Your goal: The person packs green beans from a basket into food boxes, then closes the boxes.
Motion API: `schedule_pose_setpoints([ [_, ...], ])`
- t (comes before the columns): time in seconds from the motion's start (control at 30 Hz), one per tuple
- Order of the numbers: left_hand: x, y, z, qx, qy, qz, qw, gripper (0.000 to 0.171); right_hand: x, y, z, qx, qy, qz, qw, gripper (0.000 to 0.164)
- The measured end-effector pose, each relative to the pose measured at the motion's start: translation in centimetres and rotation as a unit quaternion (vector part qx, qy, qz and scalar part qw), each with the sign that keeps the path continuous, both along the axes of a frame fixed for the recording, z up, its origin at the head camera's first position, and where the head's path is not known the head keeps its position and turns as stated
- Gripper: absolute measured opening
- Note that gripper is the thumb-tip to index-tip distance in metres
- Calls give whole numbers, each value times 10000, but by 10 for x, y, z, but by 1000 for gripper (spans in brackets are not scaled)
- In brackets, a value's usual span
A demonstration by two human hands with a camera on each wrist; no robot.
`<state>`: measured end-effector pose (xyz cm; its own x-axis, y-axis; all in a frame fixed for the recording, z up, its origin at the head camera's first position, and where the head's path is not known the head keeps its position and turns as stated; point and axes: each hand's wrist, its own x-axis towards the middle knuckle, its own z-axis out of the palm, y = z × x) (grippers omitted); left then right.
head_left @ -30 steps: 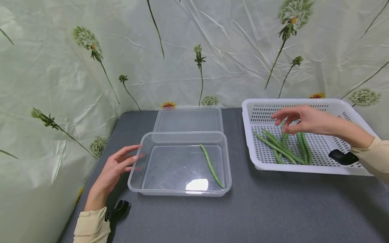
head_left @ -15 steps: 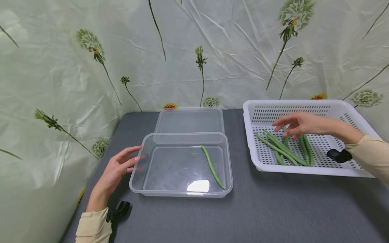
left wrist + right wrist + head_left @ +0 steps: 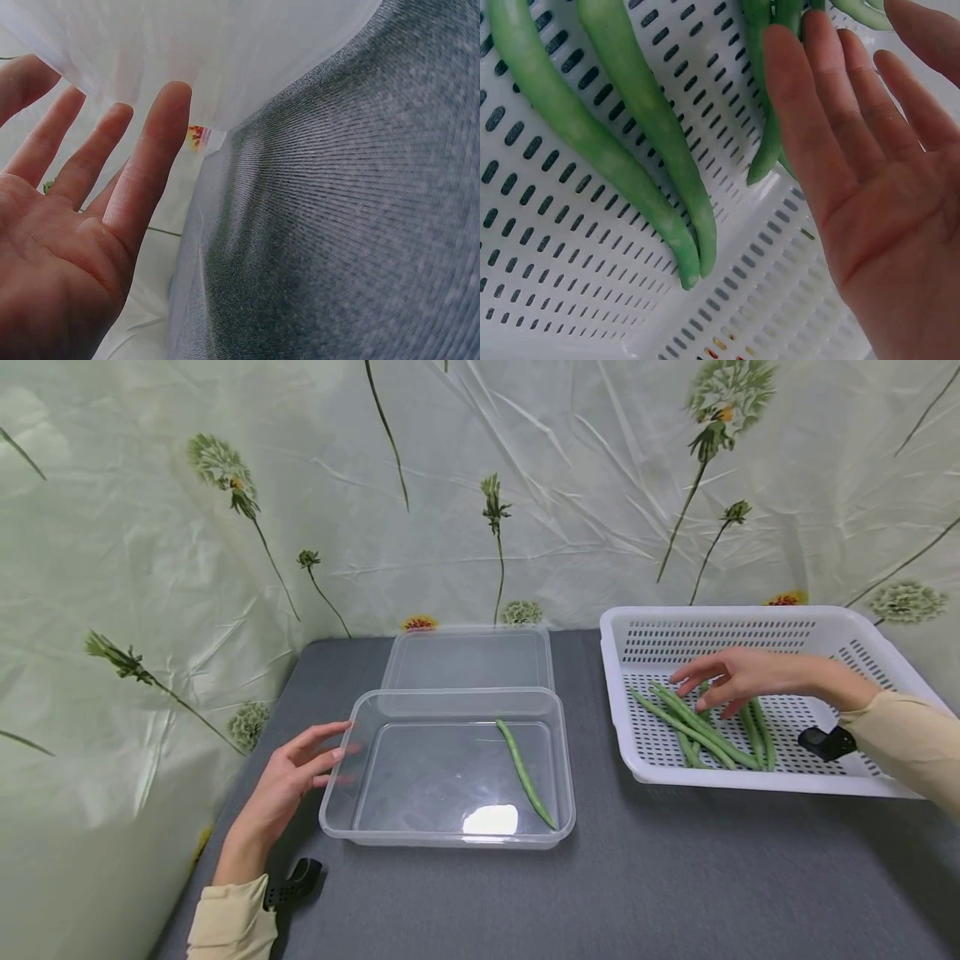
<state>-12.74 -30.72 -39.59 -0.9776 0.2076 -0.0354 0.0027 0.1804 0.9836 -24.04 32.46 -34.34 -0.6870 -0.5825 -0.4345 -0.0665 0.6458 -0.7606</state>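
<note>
Crinkly pale sheeting (image 3: pixel 420 527) with a dandelion-type flower print covers the back and the left side, and in front of it sits a table (image 3: pixel 480 893) in dark grey cloth. Pretty simple setup: a clear tub (image 3: pixel 420 789) around the middle, its lid (image 3: pixel 468 660) lying flat just behind it (the near edge is hidden by the tub), and a white basket (image 3: pixel 750 780) with slotted holes over on the right, well apart from the lid.

One lone bean (image 3: pixel 525 777) is in the tub, lying at a slant near the right wall. More green beans (image 3: pixel 686 722) are in the basket, mostly bunched toward its left half, some crossing each other. Up close in the right wrist view, two of them run side by side with their ends nearly together.

Left hand (image 3: pixel 277 785) is at the tub's left side, fingers pretty much straight and spread, tips up against the wall. Grip's wide, more of a light touch than a grab.

Right hand (image 3: pixel 750 679) is inside the basket, above the beans, fingers loosely bent and the thumb well away from them, so that grip looks loose and fairly wide too. Can't tell whether the fingertips actually touch a bean.

Both arms have beige sleeves (image 3: pixel 232 918), plus a small black gadget (image 3: pixel 294 881) at each wrist.
</note>
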Motion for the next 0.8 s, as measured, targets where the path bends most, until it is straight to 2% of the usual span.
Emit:
schedule_pose_setpoints([
  [0.27,0,0,-1,7,17,3,10000,43,-3,-4,-8,41,-264,-19,9996,60],
  [0.5,-1,1,-1,-24,67,1,10000,43,-1,-7,-9,199,-120,-28,9997,67],
  [0.8,1,1,0,-60,59,38,10000,44,0,-4,-1,-233,-274,-66,9993,68],
])
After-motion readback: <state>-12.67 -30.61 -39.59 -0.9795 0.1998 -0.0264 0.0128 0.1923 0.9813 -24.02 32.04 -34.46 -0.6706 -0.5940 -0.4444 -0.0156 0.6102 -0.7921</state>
